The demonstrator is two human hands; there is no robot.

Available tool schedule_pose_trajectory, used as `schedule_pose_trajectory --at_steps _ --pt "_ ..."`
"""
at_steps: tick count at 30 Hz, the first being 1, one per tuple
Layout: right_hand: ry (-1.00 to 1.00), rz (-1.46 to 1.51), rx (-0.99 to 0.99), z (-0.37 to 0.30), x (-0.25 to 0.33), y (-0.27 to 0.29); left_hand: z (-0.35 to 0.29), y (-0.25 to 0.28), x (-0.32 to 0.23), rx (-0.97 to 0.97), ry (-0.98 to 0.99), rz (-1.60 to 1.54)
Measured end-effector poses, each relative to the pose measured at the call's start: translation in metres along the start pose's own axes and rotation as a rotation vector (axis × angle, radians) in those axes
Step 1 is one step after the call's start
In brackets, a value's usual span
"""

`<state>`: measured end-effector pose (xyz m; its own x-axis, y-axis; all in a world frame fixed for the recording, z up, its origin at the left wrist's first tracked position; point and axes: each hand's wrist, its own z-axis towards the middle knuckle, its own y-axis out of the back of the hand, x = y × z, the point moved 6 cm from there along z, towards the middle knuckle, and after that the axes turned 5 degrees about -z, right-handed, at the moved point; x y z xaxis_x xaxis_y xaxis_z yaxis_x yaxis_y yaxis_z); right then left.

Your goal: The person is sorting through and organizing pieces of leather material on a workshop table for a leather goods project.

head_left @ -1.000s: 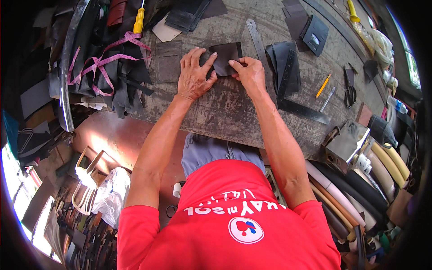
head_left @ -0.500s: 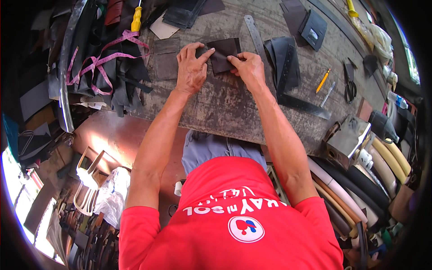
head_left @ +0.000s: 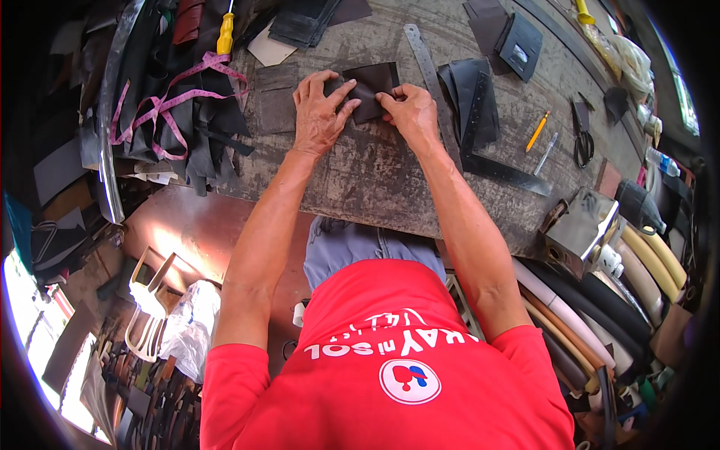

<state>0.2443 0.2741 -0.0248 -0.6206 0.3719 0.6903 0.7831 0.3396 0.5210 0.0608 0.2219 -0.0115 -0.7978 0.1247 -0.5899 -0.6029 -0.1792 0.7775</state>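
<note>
A square dark brown leather piece (head_left: 367,79) lies on the worn worktable (head_left: 352,176), with a blacker strip along its right side. My right hand (head_left: 412,116) pinches its right edge between thumb and fingers. My left hand (head_left: 321,112) rests at the piece's left edge, fingers apart and fingertips down. Another dark flat piece (head_left: 334,84) shows partly behind the left fingers. Left of that hand lies a brown leather sheet (head_left: 276,97). To the right of my right hand are a steel ruler (head_left: 424,60) and a stack of black leather pieces (head_left: 484,97).
A black carpenter's square (head_left: 510,176) lies across the black pieces. Farther right are a yellow pencil (head_left: 537,131), a clear pen (head_left: 546,154) and black scissors (head_left: 583,139). A pink measuring tape (head_left: 169,105) drapes over scraps at left, below a yellow-handled screwdriver (head_left: 225,34).
My left thumb and fingers have shifted slightly at the leather's left edge. The right hand has moved a little left, still pinching the piece.
</note>
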Motion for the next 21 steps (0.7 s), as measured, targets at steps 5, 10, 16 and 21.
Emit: schedule_pose_trajectory --at_steps 5,10,16,21 --pt "-0.006 0.021 -0.031 0.0 -0.003 0.0 0.0 0.0 0.0 0.009 -0.002 0.003" --pt "0.003 -0.02 -0.018 -0.002 0.003 0.002 -0.001 0.0 0.0 0.012 -0.012 0.019" --pt "0.087 -0.384 -0.104 -0.007 0.022 0.023 -0.001 0.0 -0.001 0.003 -0.023 0.007" --pt "0.53 -0.461 -0.145 -0.006 0.028 0.037 0.0 0.0 -0.001 0.015 -0.008 -0.002"
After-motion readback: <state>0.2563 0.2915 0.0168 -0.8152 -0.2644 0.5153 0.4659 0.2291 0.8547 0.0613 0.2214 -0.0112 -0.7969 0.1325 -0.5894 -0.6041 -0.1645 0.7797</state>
